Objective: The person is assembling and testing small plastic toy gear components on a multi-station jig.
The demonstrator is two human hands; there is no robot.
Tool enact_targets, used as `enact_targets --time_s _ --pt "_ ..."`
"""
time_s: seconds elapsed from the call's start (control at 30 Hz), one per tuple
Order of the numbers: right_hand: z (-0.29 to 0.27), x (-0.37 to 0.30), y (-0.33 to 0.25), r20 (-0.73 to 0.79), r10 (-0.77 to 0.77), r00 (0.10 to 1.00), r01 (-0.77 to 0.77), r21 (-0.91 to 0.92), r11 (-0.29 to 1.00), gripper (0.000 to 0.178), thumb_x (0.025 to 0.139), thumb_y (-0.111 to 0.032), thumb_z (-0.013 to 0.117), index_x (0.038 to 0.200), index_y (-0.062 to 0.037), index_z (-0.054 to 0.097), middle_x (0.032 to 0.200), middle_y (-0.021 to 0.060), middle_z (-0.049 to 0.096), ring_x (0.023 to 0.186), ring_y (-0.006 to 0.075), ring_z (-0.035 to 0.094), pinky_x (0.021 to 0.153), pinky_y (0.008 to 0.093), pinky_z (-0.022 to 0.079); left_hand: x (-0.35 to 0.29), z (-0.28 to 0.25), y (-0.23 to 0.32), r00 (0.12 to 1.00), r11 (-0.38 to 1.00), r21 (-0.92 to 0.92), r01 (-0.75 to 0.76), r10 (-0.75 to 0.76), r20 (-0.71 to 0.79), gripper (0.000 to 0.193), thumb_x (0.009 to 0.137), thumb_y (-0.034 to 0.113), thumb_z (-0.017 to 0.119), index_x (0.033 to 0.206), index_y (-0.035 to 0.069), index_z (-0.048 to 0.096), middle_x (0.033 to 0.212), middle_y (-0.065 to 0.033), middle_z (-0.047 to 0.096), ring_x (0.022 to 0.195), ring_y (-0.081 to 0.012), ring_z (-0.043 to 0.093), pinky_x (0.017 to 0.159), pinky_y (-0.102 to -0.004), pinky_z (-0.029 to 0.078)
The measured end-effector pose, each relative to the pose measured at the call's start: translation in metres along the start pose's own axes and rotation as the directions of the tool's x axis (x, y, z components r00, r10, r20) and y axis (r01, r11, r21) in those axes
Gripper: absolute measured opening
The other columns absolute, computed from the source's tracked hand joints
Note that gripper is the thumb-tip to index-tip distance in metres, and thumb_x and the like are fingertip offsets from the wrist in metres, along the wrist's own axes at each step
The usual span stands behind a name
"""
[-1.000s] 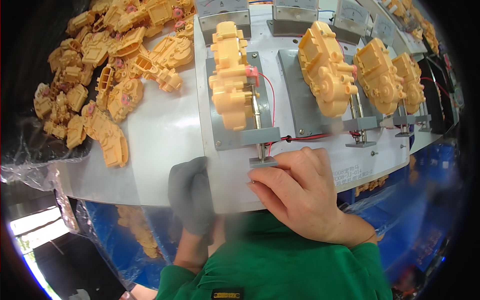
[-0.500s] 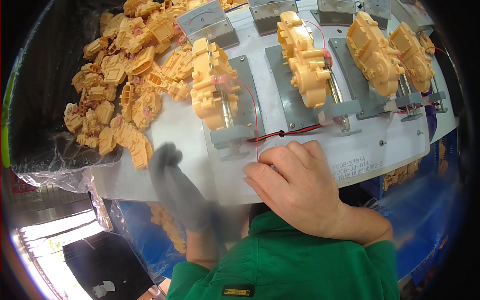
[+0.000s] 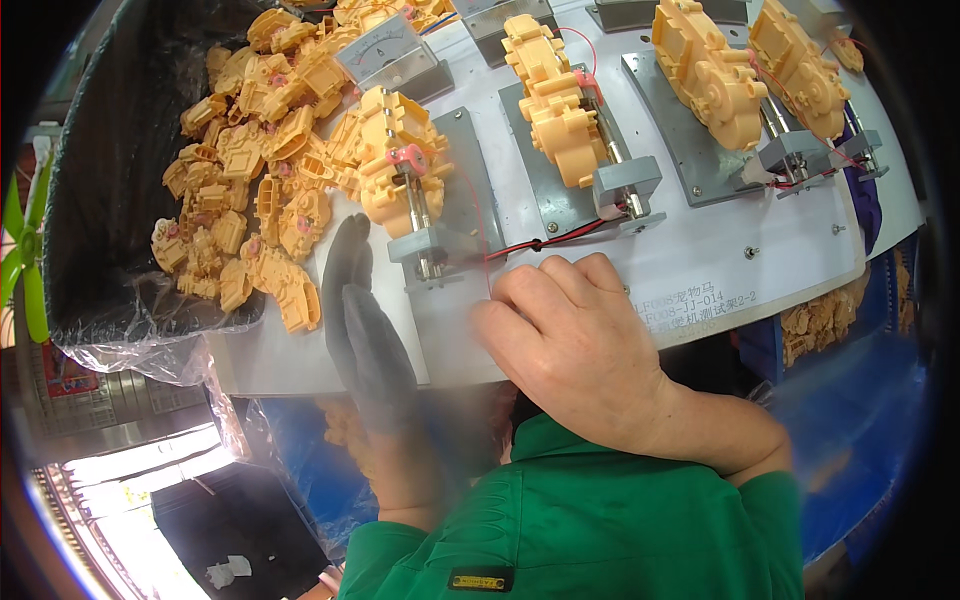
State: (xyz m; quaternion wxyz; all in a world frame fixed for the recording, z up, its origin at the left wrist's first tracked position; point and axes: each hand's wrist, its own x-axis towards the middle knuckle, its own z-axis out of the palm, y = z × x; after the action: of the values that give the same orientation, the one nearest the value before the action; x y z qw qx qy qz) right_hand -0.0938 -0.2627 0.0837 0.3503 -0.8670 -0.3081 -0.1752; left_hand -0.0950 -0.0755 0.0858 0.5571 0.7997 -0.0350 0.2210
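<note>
A: Checking hands. Left hand [image 3: 365, 330], grey glove, lying flat on the white table [image 3: 700, 270], fingers stretched out and close together, pointing up toward the nearest yellow part [image 3: 395, 165]. Gripping nothing. Slightly blurred.

B: Touching the part?

A: Fingertips ending just below and left of it, near the loose yellow pieces [image 3: 250, 180]. Contact impossible to tell.

B: Right hand?

A: Right hand [image 3: 570, 340], bare, curled knuckles-up on the table edge, fingertips tucked under beside the grey clamp [image 3: 430, 248]. Anything pinched underneath: cannot tell, fingers hiding it. Red and black wires [image 3: 540, 240] running from the clamp just above the knuckles.

B: Locating the yellow part.

A: Sitting on a grey metal plate [image 3: 470, 170], leftmost of 4 such stations on the curved table. Small pink bit on top, metal rod running from it down into the clamp. 3 more yellow parts [image 3: 555, 100] sitting on plates further right, each with its own clamp.

B: Anything else around?

A: Small meter with a dial [image 3: 385, 55] standing above the nearest part. Loose pieces heaping over black plastic sheet [image 3: 110, 230] at left. Green sleeves showing at bottom.
</note>
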Motion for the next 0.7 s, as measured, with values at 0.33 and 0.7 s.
enact_targets --time_s 0.33,0.7 --pt "0.0 -0.001 0.003 0.001 0.004 1.0 -0.004 -0.016 1.0 0.022 0.07 -0.01 0.075 0.087 -0.0124 0.062 0.087 -0.001 0.053 0.078 0.0179 0.052 0.072 0.0327 0.038 -0.035 -0.003 -0.029 0.991 0.99 0.082 0.116 -0.109 -0.082 0.042 0.105 0.021 0.032 0.133 -0.006 0.047 0.134 -0.0152 0.051 0.124 -0.0221 0.046 0.107 -0.0358 0.032" --pt "0.008 0.0 -0.004 -0.026 -0.003 1.0 0.003 -0.014 1.0 0.015 0.076 -0.02 0.061 0.086 -0.0102 0.056 0.086 0.0039 0.048 0.084 0.0204 0.052 0.072 0.0347 0.039 -0.075 -0.025 -0.096 0.976 0.98 0.087 0.18 -0.167 -0.141 0.038 0.102 0.019 0.041 0.13 -0.005 0.05 0.125 -0.017 0.057 0.11 -0.0252 0.057 0.094 -0.0367 0.047"
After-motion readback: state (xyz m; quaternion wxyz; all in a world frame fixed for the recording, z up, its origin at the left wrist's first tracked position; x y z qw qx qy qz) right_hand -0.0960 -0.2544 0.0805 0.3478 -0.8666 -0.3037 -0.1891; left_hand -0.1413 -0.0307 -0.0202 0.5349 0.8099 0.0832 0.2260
